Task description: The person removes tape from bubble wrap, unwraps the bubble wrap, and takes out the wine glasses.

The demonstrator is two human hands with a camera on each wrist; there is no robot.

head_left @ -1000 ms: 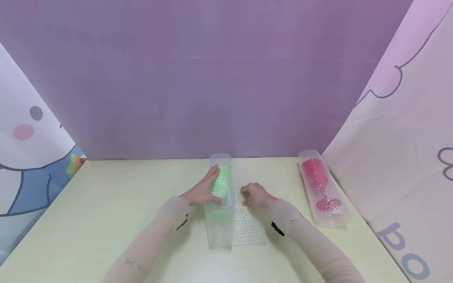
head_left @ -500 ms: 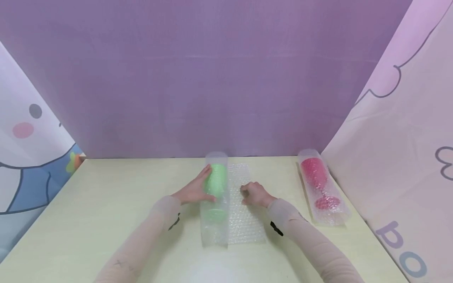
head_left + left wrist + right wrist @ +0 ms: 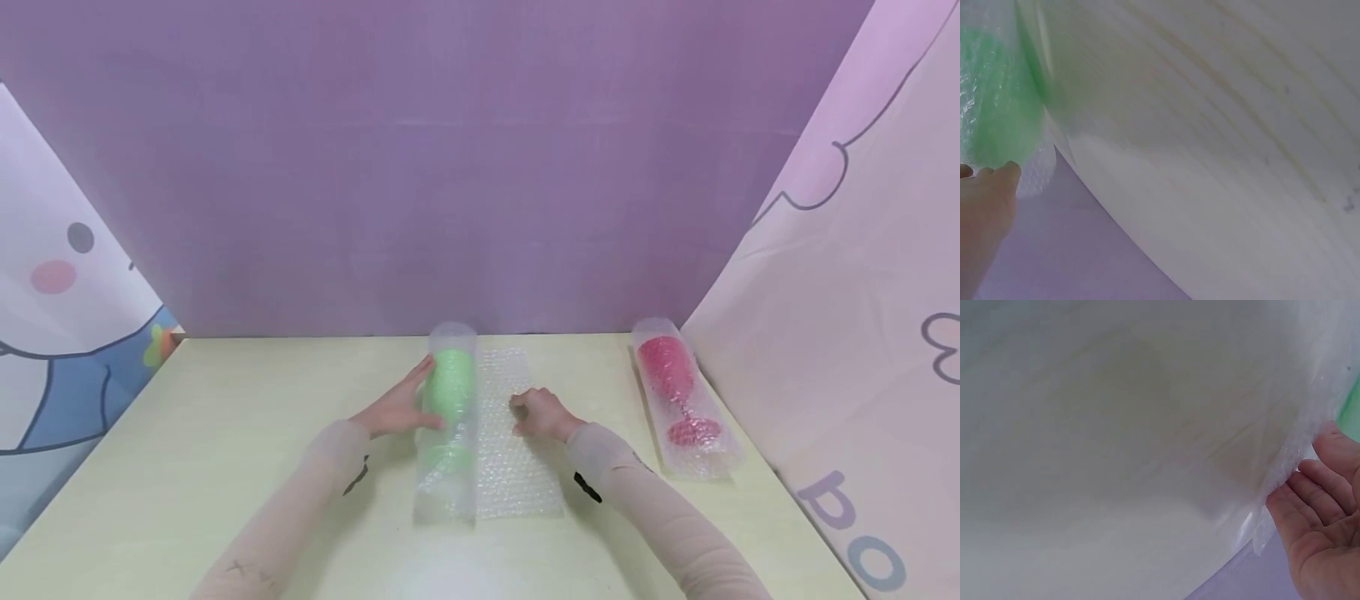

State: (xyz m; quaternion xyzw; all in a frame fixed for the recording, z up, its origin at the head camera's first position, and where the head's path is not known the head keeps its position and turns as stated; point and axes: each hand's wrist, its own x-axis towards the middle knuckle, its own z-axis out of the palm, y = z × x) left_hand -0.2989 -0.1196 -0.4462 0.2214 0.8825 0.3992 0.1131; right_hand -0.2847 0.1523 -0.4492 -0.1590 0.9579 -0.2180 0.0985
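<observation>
A green goblet (image 3: 452,387) lies rolled in bubble wrap (image 3: 444,504) in the middle of the table, its bowl toward the back wall and its foot toward the front. My left hand (image 3: 399,408) rests on the roll's left side, fingers and thumb spread along it; the left wrist view shows the fingertips (image 3: 1009,169) at the wrap over the green bowl. A flat length of bubble wrap (image 3: 510,479) extends right from the roll. My right hand (image 3: 546,414) holds this length near its right edge, fingers curled. In the right wrist view, thumb and fingertips (image 3: 1279,499) meet the wrap's edge.
At the table's right side lies a red goblet (image 3: 667,371) wrapped in bubble wrap, close to the printed right-hand cloth (image 3: 840,333). A purple backdrop (image 3: 450,167) stands along the back edge of the pale table (image 3: 247,433). Another printed cloth (image 3: 75,367) hangs at the left.
The roll with the green goblet has moved left together with my left hand, and more flat bubble wrap shows between it and my right hand. The right hand stays in place.
</observation>
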